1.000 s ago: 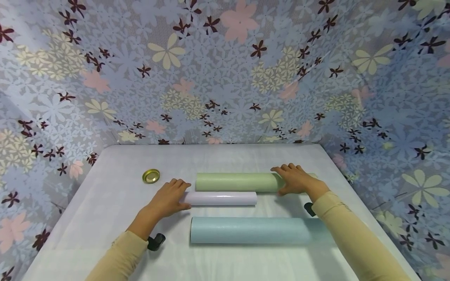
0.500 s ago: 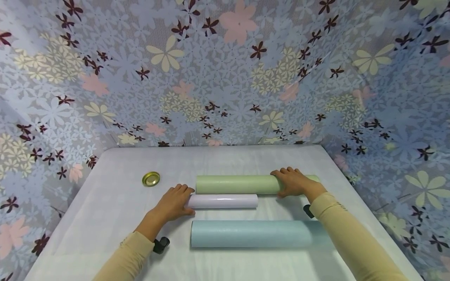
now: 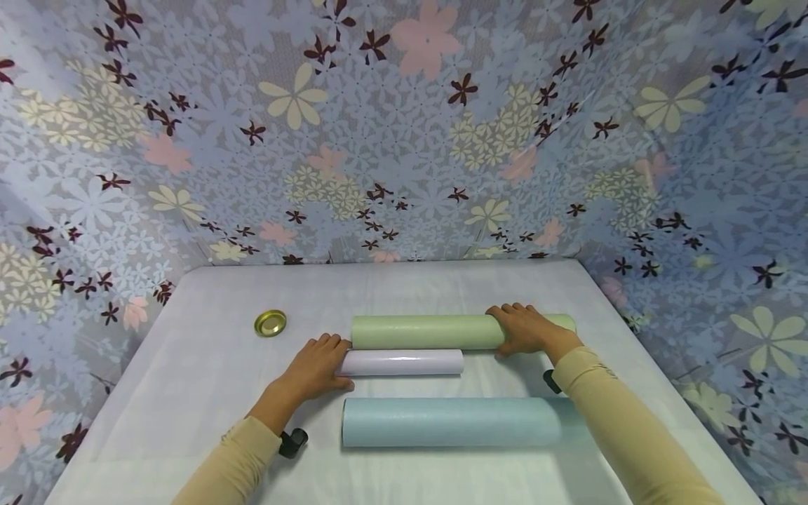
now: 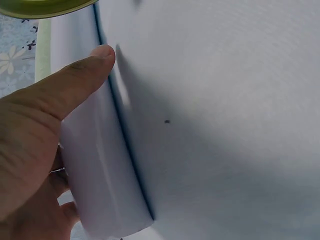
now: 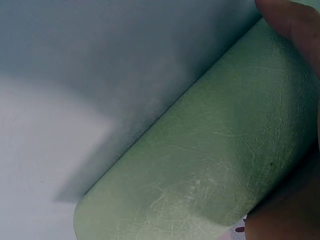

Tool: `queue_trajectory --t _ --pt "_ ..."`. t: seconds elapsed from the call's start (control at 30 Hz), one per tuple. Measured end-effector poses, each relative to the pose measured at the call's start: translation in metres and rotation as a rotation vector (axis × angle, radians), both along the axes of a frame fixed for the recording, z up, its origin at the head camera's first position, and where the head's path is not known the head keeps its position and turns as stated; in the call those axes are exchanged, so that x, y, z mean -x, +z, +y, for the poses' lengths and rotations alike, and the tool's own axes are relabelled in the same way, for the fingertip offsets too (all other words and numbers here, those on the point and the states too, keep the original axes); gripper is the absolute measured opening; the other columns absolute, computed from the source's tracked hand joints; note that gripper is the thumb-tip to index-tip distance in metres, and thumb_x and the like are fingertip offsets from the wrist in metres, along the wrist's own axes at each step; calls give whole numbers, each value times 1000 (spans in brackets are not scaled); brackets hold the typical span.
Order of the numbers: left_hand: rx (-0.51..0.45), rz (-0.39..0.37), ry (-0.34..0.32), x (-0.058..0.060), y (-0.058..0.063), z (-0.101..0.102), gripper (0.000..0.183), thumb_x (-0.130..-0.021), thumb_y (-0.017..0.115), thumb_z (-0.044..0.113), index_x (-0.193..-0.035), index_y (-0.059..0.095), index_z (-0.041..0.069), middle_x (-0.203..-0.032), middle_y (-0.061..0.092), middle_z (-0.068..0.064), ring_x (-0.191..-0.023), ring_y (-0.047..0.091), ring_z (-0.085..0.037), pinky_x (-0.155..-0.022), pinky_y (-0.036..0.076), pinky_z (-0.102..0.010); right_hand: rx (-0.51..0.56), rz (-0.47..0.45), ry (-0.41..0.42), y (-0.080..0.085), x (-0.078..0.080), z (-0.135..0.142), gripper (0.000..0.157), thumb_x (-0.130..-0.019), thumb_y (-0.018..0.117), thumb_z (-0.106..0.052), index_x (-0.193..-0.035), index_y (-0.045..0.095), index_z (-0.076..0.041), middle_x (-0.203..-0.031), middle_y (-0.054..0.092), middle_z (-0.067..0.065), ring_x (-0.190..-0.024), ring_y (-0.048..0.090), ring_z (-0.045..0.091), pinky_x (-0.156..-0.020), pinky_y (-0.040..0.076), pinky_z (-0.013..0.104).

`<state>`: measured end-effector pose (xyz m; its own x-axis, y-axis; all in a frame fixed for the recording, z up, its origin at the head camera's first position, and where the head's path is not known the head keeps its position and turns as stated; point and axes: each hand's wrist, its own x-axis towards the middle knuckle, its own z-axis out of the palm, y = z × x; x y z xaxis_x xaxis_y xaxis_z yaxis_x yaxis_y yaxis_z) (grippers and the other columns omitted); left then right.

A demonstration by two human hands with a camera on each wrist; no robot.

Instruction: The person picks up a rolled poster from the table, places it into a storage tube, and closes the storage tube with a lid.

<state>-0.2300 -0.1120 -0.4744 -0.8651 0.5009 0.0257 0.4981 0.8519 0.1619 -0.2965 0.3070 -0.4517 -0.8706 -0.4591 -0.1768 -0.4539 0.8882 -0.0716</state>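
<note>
My left hand (image 3: 315, 366) grips the left end of a short, glossy white roll (image 3: 407, 362). In the left wrist view its thumb lies along the near side of the white roll (image 4: 107, 165), and fingers show at the far side. My right hand (image 3: 522, 330) holds a longer pale green roll (image 3: 423, 332) near its right end, thumb on the near side and fingers over the top. Fine creases mark the surface of the green roll (image 5: 200, 140) in the right wrist view. The white roll lies just in front of the green one, roughly parallel.
A long light blue roll (image 3: 442, 423) lies nearer on the white-covered table (image 3: 189, 393), its right end partly behind the right sleeve. A small gold lid (image 3: 270, 323) sits at the back left. Flower-patterned cloth (image 3: 404, 140) hangs behind the table and on both sides.
My left hand has shifted slightly right, further over the white roll's end. My right hand has settled more closely round the green roll. The rolls appear a little lower in the head view.
</note>
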Motion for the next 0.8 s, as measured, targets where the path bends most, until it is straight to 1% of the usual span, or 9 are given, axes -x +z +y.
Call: queue_trajectory --t 0.23,0.47,0.63,0.8 --pt "-2 -3 10 -1 -3 0 66 -72 78 45 -120 55 7 -112 59 -7 -104 52 -23 -91 43 -43 -1 -3 -22 -2 0 -1 83 -63 83 -45 -131 46 -13 -118 58 12 -109 53 34 -90 40 54" --pt "-34 -12 20 -1 -5 1 64 -72 78 43 -120 55 7 -112 59 -6 -103 52 -23 -90 43 -42 -9 33 -14 -6 2 1 80 -63 83 -43 -129 48 -14 -113 60 11 -105 55 33 -86 41 52" --pt "-49 4 27 -1 -6 1 61 -73 79 40 -119 56 7 -110 60 -6 -102 53 -22 -88 43 -42 -9 60 -4 -5 0 0 79 -63 83 -41 -129 48 -13 -113 60 11 -104 55 34 -85 42 53" --pt "-59 22 30 -2 -8 0 55 -74 79 37 -115 57 7 -107 60 -6 -100 54 -22 -85 43 -42 -8 79 -1 -5 -2 -1 77 -64 82 -41 -128 50 -14 -112 60 10 -105 55 33 -86 42 53"
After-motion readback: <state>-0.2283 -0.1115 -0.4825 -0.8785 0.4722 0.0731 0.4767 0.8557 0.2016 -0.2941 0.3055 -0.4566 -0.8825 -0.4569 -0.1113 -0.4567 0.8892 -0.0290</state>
